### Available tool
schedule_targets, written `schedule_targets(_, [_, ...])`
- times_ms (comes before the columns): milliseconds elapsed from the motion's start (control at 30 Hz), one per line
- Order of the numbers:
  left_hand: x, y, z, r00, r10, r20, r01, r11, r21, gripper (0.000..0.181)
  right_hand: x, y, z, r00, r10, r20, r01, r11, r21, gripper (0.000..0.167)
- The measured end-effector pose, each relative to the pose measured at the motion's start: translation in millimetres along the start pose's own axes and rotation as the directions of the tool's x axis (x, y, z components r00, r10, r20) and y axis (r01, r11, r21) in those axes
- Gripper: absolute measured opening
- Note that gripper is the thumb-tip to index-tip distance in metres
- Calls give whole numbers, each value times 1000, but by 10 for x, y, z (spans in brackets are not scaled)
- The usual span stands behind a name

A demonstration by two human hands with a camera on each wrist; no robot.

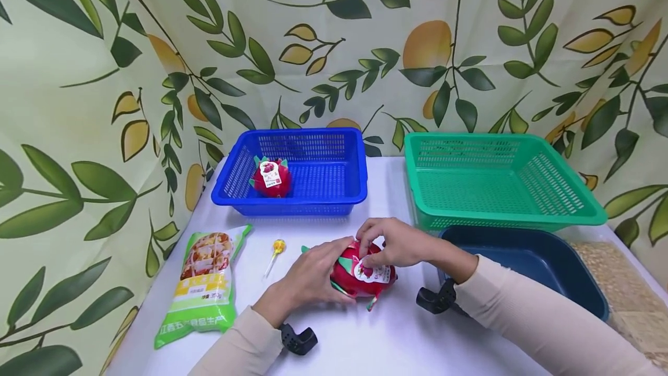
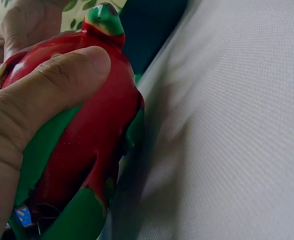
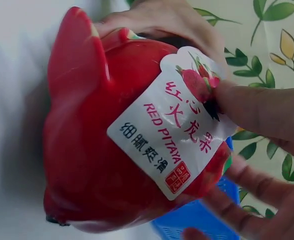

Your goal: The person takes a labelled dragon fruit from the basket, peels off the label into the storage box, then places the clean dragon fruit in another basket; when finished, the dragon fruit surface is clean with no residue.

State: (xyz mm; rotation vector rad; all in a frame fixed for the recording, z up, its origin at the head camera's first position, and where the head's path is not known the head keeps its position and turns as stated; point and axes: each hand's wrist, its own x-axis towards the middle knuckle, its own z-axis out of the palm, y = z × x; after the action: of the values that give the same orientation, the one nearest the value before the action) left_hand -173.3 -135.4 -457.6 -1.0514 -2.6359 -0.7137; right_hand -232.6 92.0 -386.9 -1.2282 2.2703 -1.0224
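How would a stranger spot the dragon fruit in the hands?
Find the blue basket at back left. Off its near right corner is a red fruit with a white label. Its twin sits inside the basket; this one is outside, between left hand and right hand.

Blue basket (image 1: 292, 209), packet (image 1: 204, 286), lollipop (image 1: 279, 246) on white table (image 1: 365, 341)

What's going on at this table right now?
A person is handling a red pitaya with both hands. The left hand grips one end, and the right hand has its thumb on the white label. A second pitaya sits in the blue basket; a lollipop and a green snack bag lie on the person's left.
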Motion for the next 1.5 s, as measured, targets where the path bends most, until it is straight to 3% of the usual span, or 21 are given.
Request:
schedule_targets(100, [51, 3, -4, 1000, 4, -7, -4, 1000, -2, 107, -40, -26, -46, 999, -35, -12, 34, 998, -50, 15])
schedule_targets(267, [52, 0, 28, 1000, -13, 8, 13, 1000, 2, 106, -196, 22, -74, 993, -118, -28, 117, 993, -30, 18])
schedule_targets(400, [12, 6, 56, 999, -37, 21, 38, 999, -18, 106, -350, 142, -108, 979, -194, -62, 200, 972, 123, 13])
schedule_targets(500, [-11, 5, 62, 998, -57, 16, 58, 998, -30, 105, -458, 166, -242, 971, -223, -90, 240, 922, 303, 8])
schedule_targets(633, [-47, 1, 47, 998, -70, 4, 70, 997, -34, 104, -665, 197, -516, 978, -203, -46, 200, 856, 477, 9])
schedule_targets(767, [-75, 5, 32, 997, -77, 3, 77, 996, -38, 104, -871, 320, -725, 984, -167, 57, 112, 843, 526, 10])
schedule_targets(1000, [-67, 12, 26, 997, -73, -7, 72, 997, -33, 106, -1170, 651, -910, 960, -120, 255, -32, 853, 521, 8])
schedule_targets(1100, [-40, 8, 18, 998, -61, -18, 61, 998, -33, 107, -1289, 837, -910, 955, -62, 291, -91, 869, 486, 11])
schedule_targets(1200, [-29, 13, 30, 998, -52, -25, 51, 998, -45, 108, -1419, 1021, -832, 960, 48, 277, -172, 880, 444, 14])
schedule_targets(1300, [-22, 13, 40, 998, -53, -20, 51, 997, -53, 108, -1496, 1171, -738, 967, 135, 216, -212, 896, 390, 17])
schedule_targets(1500, [-31, 17, 40, 997, -77, -25, 76, 995, -63, 109, -1501, 1307, -598, 982, 153, 107, -172, 964, 200, 17])
